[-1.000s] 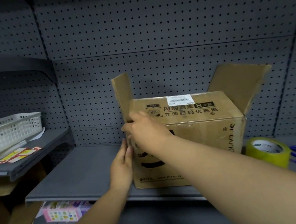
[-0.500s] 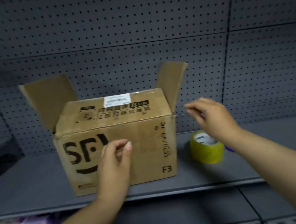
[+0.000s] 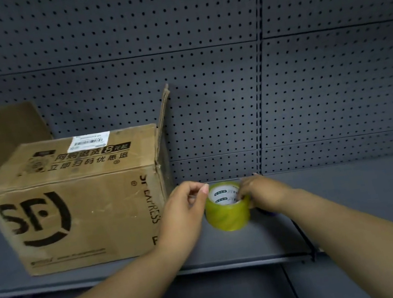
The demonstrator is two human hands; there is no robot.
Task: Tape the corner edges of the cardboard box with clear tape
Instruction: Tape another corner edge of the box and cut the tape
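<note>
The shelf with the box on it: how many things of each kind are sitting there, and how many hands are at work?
Cardboard box: 1
Tape roll: 1
Hands: 2, the left hand and the right hand, both at the tape roll
Total: 2 things on the shelf, plus 2 hands. Something dark shows behind the right hand, too hidden to name.

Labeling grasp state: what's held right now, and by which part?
Right hand holds the tape roll at its far right rim; left hand pinches at its left top edge.
</note>
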